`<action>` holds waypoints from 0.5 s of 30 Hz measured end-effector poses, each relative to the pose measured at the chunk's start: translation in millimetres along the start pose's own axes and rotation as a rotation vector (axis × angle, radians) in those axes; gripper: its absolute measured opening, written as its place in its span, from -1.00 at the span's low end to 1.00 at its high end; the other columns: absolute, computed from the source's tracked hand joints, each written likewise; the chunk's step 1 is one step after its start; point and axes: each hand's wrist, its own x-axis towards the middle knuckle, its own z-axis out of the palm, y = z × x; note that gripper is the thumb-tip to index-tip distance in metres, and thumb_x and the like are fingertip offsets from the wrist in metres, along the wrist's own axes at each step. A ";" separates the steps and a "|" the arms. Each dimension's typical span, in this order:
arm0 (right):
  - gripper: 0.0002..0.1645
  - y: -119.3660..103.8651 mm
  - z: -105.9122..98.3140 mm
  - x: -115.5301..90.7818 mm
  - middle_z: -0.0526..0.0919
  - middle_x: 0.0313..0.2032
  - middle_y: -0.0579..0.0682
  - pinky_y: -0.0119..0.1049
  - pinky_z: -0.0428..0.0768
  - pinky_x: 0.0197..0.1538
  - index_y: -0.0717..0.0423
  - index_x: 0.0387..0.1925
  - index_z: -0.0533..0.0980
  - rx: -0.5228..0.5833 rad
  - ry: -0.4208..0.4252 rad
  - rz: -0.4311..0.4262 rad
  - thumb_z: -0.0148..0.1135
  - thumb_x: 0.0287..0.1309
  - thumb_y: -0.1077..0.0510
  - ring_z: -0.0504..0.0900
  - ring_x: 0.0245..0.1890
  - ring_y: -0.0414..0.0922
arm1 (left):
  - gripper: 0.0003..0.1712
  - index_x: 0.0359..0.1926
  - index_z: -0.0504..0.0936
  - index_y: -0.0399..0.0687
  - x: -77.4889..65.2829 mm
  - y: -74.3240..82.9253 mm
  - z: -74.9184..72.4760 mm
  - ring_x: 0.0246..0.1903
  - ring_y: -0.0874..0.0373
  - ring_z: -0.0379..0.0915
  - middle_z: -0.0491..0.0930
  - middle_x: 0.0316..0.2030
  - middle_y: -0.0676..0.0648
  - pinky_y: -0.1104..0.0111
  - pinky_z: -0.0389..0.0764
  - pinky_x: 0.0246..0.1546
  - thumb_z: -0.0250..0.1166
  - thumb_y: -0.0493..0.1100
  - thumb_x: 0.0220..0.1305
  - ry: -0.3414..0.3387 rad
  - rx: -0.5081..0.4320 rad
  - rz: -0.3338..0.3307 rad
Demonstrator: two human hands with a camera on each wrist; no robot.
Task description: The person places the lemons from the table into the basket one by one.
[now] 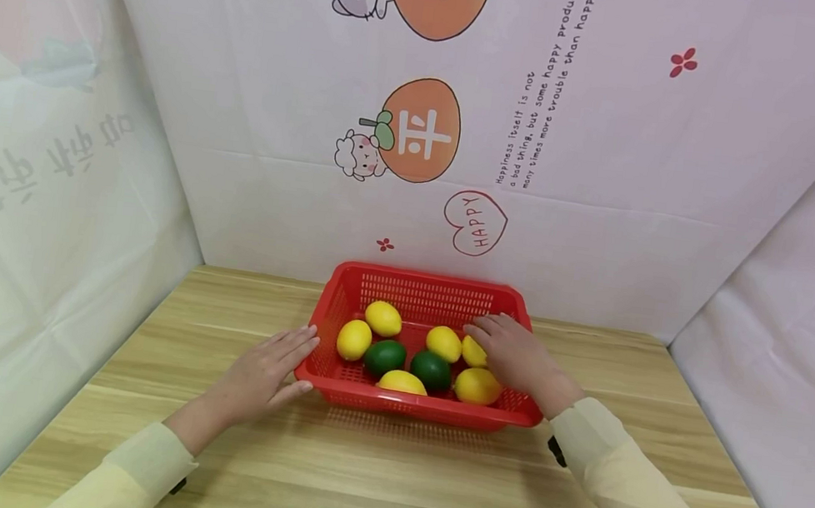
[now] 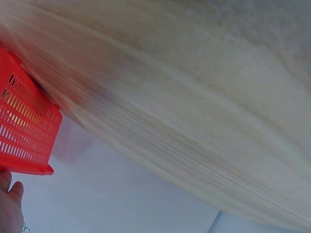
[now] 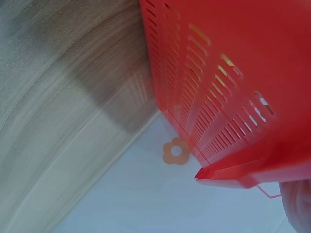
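Observation:
A red slotted plastic basket (image 1: 405,405) stands on the table with several yellow lemons (image 1: 382,318) and two dark green lime-like fruits (image 1: 385,359) lying in it. My left hand (image 1: 261,376) touches the basket's left rim, fingers extended along it and thumb near the front corner. My right hand (image 1: 517,354) reaches over the right rim, its fingers lying over a lemon (image 1: 474,351) that it partly covers; the thumb is hidden. Another lemon (image 1: 477,386) lies just in front of that hand. In the right wrist view, part of the right hand (image 3: 297,206) shows beside the rim.
The wood-grain table (image 1: 381,486) extends in front of the basket and to both sides. A white printed sheet (image 1: 589,250) rises close behind the basket, and white sheets (image 1: 808,316) also hang at left and right.

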 end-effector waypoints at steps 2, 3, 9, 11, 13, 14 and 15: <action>-0.24 1.0 -0.4 -0.6 0.52 0.17 0.12 0.09 0.30 0.31 0.09 0.26 0.45 -0.004 0.000 0.001 0.49 -0.04 0.26 0.42 0.24 0.11 | -0.23 0.30 0.39 -0.36 0.2 0.1 -0.3 0.31 -0.14 0.25 0.33 0.32 -0.28 -0.08 0.35 0.22 0.13 0.19 0.37 0.000 -0.001 0.000; -0.23 1.5 -0.6 -0.9 0.52 0.17 0.12 0.09 0.30 0.31 0.10 0.26 0.45 -0.005 0.002 0.001 0.50 -0.05 0.24 0.42 0.23 0.11 | -0.24 0.30 0.39 -0.36 0.4 0.1 -0.5 0.31 -0.15 0.25 0.33 0.32 -0.28 -0.08 0.35 0.21 0.18 0.16 0.34 0.000 -0.004 -0.001; -0.19 3.9 -3.9 -3.0 0.52 0.16 0.15 0.10 0.32 0.30 0.13 0.25 0.45 -0.018 0.032 -0.014 0.54 -0.10 0.18 0.43 0.21 0.12 | -0.24 0.32 0.38 -0.34 1.0 0.1 -1.9 0.31 -0.14 0.24 0.32 0.32 -0.28 -0.06 0.34 0.23 0.26 0.11 0.29 -0.014 -0.003 -0.008; -0.20 4.3 -5.3 -3.8 0.52 0.16 0.15 0.10 0.33 0.29 0.14 0.25 0.45 -0.013 0.046 -0.019 0.54 -0.09 0.19 0.43 0.21 0.12 | -0.23 0.32 0.37 -0.33 0.9 0.0 -2.3 0.31 -0.15 0.24 0.33 0.32 -0.28 -0.06 0.34 0.23 0.26 0.11 0.28 -0.017 -0.004 -0.008; -0.21 4.9 -5.8 -4.6 0.52 0.16 0.15 0.09 0.35 0.28 0.14 0.25 0.45 -0.011 0.052 -0.020 0.53 -0.08 0.18 0.43 0.21 0.13 | -0.23 0.31 0.38 -0.34 0.9 -0.3 -2.5 0.31 -0.15 0.25 0.34 0.31 -0.29 -0.06 0.34 0.23 0.29 0.09 0.26 -0.015 0.000 -0.006; -0.21 5.2 -5.9 -5.1 0.52 0.16 0.16 0.09 0.35 0.28 0.14 0.25 0.45 -0.009 0.052 -0.019 0.53 -0.07 0.18 0.42 0.22 0.13 | -0.23 0.31 0.38 -0.34 1.0 -0.3 -2.8 0.30 -0.15 0.25 0.34 0.31 -0.29 -0.06 0.34 0.23 0.30 0.08 0.25 -0.013 0.000 -0.003; -0.22 5.5 -5.9 -5.5 0.52 0.17 0.15 0.08 0.37 0.27 0.14 0.25 0.45 -0.009 0.053 -0.017 0.53 -0.07 0.18 0.42 0.22 0.13 | -0.22 0.31 0.39 -0.35 1.0 -0.3 -3.0 0.30 -0.15 0.25 0.34 0.31 -0.29 -0.06 0.34 0.23 0.32 0.07 0.23 -0.010 -0.002 -0.002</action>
